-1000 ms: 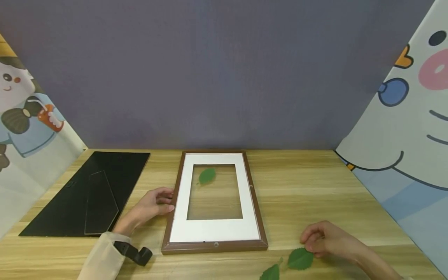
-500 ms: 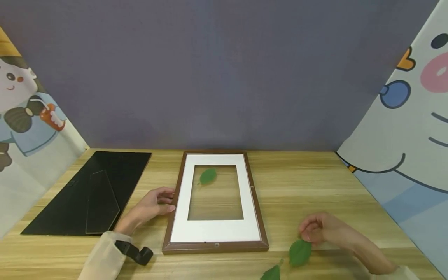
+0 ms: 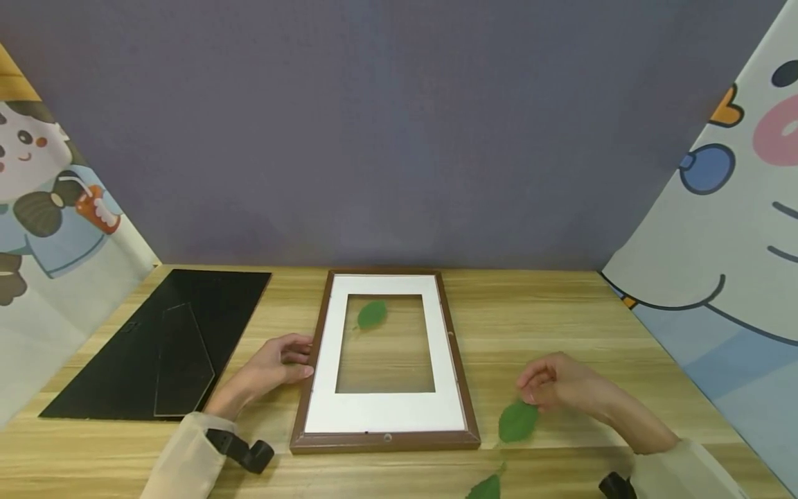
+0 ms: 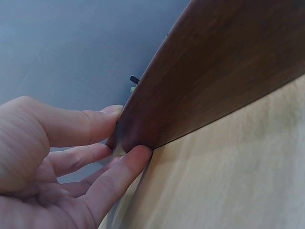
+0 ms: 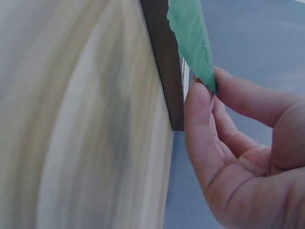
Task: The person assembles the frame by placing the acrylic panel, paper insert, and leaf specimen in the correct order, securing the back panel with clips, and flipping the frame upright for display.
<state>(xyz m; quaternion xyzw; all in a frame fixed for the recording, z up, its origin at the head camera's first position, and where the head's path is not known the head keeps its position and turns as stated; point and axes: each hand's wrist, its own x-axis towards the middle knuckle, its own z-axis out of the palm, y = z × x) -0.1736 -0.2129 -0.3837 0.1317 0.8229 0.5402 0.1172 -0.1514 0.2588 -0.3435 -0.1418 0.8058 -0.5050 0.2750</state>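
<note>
A brown picture frame (image 3: 385, 440) with a white mat (image 3: 386, 412) lies flat on the table. One green leaf (image 3: 372, 314) shows inside its opening, toward the upper left. My left hand (image 3: 271, 362) touches the left side of the frame with thumb and fingertips; the left wrist view shows them against the brown edge (image 4: 190, 71). To the right of the frame, my right hand (image 3: 564, 387) pinches a second leaf (image 3: 517, 421) between thumb and forefinger. That leaf points upward from the fingertips in the right wrist view. A third leaf (image 3: 485, 488) is partly cut off at the bottom.
A black backing board (image 3: 140, 346) with a fold-out stand lies at the left. Behind the table rises a grey panel (image 3: 386, 138). Cartoon-printed panels (image 3: 717, 235) stand along both sides.
My right hand has lifted its leaf from near the front of the table and moved it away from me and slightly left. The left hand stays at the frame.
</note>
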